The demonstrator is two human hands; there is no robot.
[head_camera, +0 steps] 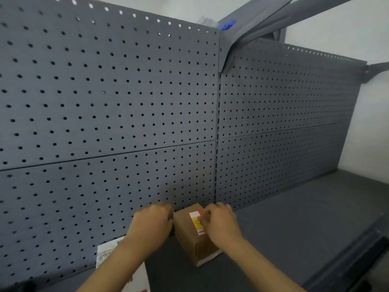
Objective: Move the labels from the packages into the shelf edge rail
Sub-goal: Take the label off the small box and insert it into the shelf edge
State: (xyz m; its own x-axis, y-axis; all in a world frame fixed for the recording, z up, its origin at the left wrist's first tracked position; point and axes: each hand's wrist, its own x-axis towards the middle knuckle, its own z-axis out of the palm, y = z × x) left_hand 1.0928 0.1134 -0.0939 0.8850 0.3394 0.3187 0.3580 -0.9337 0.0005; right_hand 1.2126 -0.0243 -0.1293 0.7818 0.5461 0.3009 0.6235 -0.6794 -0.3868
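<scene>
A small brown cardboard package (194, 245) stands on the dark grey shelf (284, 228), close to the pegboard back. On its top lies a white, yellow and red label (196, 222). My left hand (150, 223) holds the package's left side with curled fingers. My right hand (222, 221) is at the package's right, and its fingertips pinch the label's right edge. The shelf edge rail (345, 264) runs along the shelf's front at the lower right.
A grey pegboard wall (105, 102) rises behind the shelf in two panels, joined by a slotted upright (217, 127). A white package with a printed shipping label (105, 255) lies partly under my left forearm. A shelf bracket (252, 26) juts out above.
</scene>
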